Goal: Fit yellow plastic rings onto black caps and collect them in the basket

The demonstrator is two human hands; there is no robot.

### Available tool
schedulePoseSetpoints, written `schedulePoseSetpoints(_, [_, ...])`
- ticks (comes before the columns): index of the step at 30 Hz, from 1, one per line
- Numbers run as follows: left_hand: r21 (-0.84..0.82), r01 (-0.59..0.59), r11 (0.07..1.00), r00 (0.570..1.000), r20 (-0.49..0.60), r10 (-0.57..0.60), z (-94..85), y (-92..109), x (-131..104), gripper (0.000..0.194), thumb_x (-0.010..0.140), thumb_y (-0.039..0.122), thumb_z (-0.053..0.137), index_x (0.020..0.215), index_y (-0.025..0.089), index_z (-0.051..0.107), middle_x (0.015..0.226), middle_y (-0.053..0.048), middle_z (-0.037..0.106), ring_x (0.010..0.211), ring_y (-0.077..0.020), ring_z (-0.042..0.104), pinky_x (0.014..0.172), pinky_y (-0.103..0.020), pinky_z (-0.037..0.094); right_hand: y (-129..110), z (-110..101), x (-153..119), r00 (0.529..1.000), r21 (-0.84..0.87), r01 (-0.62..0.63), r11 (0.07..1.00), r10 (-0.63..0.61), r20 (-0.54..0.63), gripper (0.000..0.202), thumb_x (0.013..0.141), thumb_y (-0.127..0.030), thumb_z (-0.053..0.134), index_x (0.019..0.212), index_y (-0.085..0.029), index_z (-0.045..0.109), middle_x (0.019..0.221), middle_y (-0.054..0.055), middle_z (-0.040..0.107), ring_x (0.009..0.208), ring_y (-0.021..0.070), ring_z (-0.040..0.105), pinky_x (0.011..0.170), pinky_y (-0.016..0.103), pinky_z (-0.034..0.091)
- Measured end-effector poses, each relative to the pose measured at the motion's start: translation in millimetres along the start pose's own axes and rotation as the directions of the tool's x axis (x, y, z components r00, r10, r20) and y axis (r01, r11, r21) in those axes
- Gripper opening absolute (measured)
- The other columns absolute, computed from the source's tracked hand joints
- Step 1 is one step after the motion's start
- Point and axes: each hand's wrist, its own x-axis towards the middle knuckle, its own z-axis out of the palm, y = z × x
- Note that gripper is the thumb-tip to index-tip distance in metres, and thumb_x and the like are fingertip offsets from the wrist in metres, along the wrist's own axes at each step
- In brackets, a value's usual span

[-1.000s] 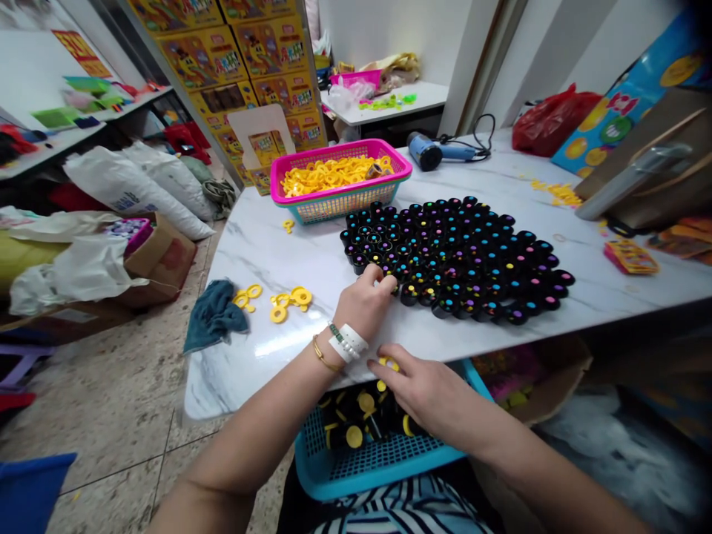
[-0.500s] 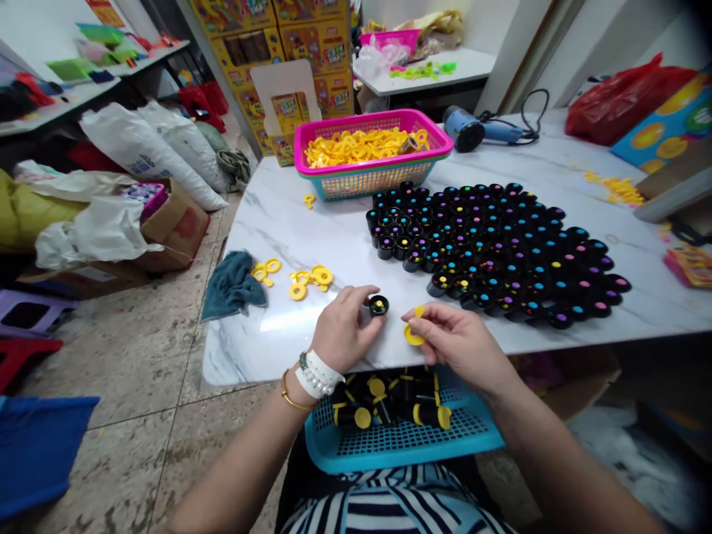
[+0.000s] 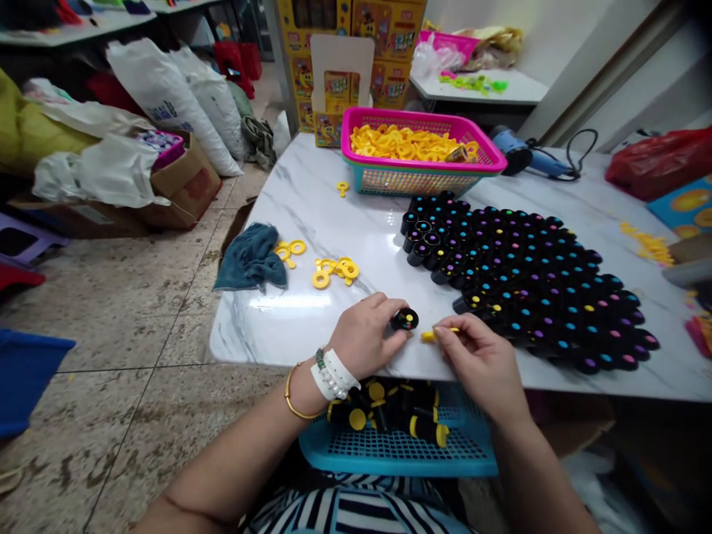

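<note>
Yellow piece (image 3: 429, 336) turned edge-on (right hand (image 3: 483, 360)).

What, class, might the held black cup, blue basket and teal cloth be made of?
Black cup: probably smooth plastic, its rim faintly shiny. Blue basket: likely moulded plastic, semi-gloss, with regular holes. Teal cloth: matt fabric, perhaps terry, slumped in soft folds.

Cloth (image 3: 250, 258) left on table (image 3: 372, 237), upper basket (image 3: 411, 179) behind, cups (image 3: 534, 278) right; lower basket (image 3: 400, 464) below front edge.
</note>
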Motion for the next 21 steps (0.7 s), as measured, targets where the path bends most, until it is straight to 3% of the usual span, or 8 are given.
schedulePoseSetpoints(4, [0.015, 0.01, 1.0, 1.0, 0.005, -0.01, 2.0, 0, 0, 0.025, 0.082, 0.027, 0.062, 0.105, 0.018, 0.063, 0.087, -0.003, 0.058, 0.079, -0.0171, 0.057, 0.073, -0.03, 0.049, -2, 1, 0, 0.992, -0.128, 0.101, 0.987, -0.109, -0.06, 0.015, 0.086, -0.034, 0.062, 0.088, -0.02, 0.067, 0.086, 0.005, 0.06, 0.061, 0.0139, 0.053, 0.053, 0.026, 0.042])
schedulePoseSetpoints(8, [0.018, -0.003, 1.0, 1.0, -0.003, 0.003, 3.5, -2, -1, 0.026, 0.083, 0.026, 0.061, 0.107, 0.018, 0.062, 0.089, -0.004, 0.059, 0.082, -0.0175, 0.057, 0.076, -0.03, 0.049, -8, 1, -3, 0.991, -0.054, 0.093, 0.994, -0.087, 0.102, 0.019, 0.086, -0.033, 0.064, 0.073, -0.019, 0.067, 0.081, 0.004, 0.057, 0.059, 0.0127, 0.052, 0.051, 0.026, 0.044])
schedulePoseSetpoints(10, [0.017, -0.014, 1.0, 1.0, -0.003, 0.014, 3.5, -3, -1, 0.027, 0.082, 0.025, 0.061, 0.109, 0.017, 0.062, 0.09, -0.004, 0.059, 0.084, -0.0176, 0.057, 0.077, -0.03, 0.05, -7, 1, -4, 0.985, -0.041, 0.097, 0.994, -0.09, 0.146, 0.015, 0.084, -0.033, 0.066, 0.078, -0.02, 0.069, 0.084, 0.004, 0.057, 0.067, 0.0146, 0.056, 0.056, 0.026, 0.048])
schedulePoseSetpoints(11, [0.013, -0.016, 1.0, 1.0, -0.002, 0.017, 3.3, -3, -1, 0.028, 0.082, 0.025, 0.062, 0.109, 0.017, 0.062, 0.091, -0.004, 0.059, 0.084, -0.0176, 0.058, 0.078, -0.03, 0.05, -6, 1, -5, 0.986, -0.022, 0.089, 0.996, -0.085, 0.146, 0.013, 0.083, -0.033, 0.068, 0.086, -0.02, 0.07, 0.087, 0.005, 0.057, 0.072, 0.0154, 0.058, 0.06, 0.027, 0.05])
schedulePoseSetpoints(14, [-0.002, -0.012, 1.0, 1.0, -0.004, 0.012, 2.2, -2, -1, 0.029, 0.081, 0.026, 0.063, 0.108, 0.016, 0.063, 0.091, -0.004, 0.06, 0.084, -0.0175, 0.058, 0.078, -0.03, 0.05, -1, -1, -5, 0.992, 0.063, 0.013, 0.998, -0.02, 0.122, 0.036, 0.078, -0.034, 0.074, 0.111, -0.021, 0.067, 0.099, 0.006, 0.056, 0.078, 0.0154, 0.06, 0.069, 0.029, 0.055])
schedulePoseSetpoints(17, [-0.001, -0.002, 1.0, 1.0, -0.004, 0.002, 1.7, -3, -1, 0.027, 0.081, 0.026, 0.064, 0.106, 0.016, 0.064, 0.09, -0.004, 0.06, 0.082, -0.0174, 0.058, 0.077, -0.03, 0.05, -6, -8, -3, 0.985, 0.07, -0.036, 0.997, 0.024, 0.168, 0.028, 0.074, -0.038, 0.076, 0.095, -0.019, 0.073, 0.106, 0.008, 0.056, 0.076, 0.015, 0.061, 0.065, 0.028, 0.055])
schedulePoseSetpoints(19, [0.006, -0.004, 1.0, 1.0, 0.006, 0.004, 1.6, -3, 0, 0.025, 0.081, 0.027, 0.063, 0.104, 0.017, 0.065, 0.088, -0.004, 0.06, 0.081, -0.0172, 0.058, 0.076, -0.03, 0.049, -16, -12, 0, 0.979, 0.084, -0.05, 0.995, 0.032, 0.202, 0.022, 0.076, -0.038, 0.075, 0.083, -0.018, 0.073, 0.098, 0.008, 0.061, 0.068, 0.0136, 0.06, 0.057, 0.026, 0.053])
schedulePoseSetpoints(21, [0.011, -0.008, 1.0, 1.0, 0.017, 0.008, 1.5, -3, 0, 0.024, 0.083, 0.027, 0.062, 0.104, 0.017, 0.065, 0.087, -0.004, 0.06, 0.08, -0.0171, 0.058, 0.075, -0.029, 0.049, -26, -10, 4, 0.975, 0.111, -0.081, 0.991, 0.056, 0.216, 0.022, 0.079, -0.039, 0.073, 0.084, -0.018, 0.071, 0.077, 0.004, 0.064, 0.054, 0.0115, 0.057, 0.048, 0.024, 0.049])
